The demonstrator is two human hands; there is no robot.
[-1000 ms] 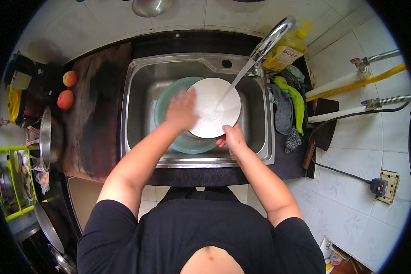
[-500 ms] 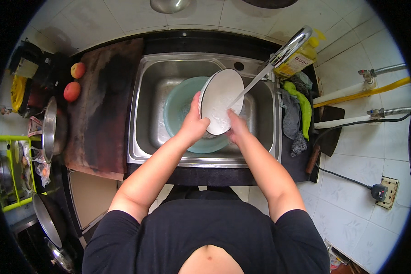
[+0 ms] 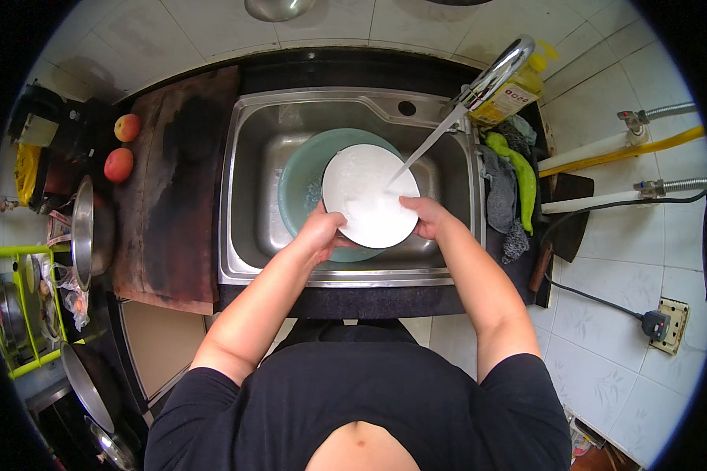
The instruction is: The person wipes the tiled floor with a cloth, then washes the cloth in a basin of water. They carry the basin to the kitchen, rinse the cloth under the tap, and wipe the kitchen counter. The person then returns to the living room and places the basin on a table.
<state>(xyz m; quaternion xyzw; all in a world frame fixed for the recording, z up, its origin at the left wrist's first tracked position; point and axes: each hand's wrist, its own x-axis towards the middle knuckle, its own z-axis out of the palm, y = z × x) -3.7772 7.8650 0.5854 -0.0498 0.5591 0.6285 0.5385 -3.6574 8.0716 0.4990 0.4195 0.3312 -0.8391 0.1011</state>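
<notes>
One white dish (image 3: 361, 196) under running water (image 3: 429, 144), left hand (image 3: 320, 235) and right hand (image 3: 428, 217), fingers closed on its rim

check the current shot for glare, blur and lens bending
Head view: the white dish looks nearly washed out, with little surface detail; head view: bright glints on the chrome faucet, and the water stream smears into a streak; head view: the left hand and right hand look fairly sharp; head view: the black counter bows along its back edge, corners going black.
</notes>
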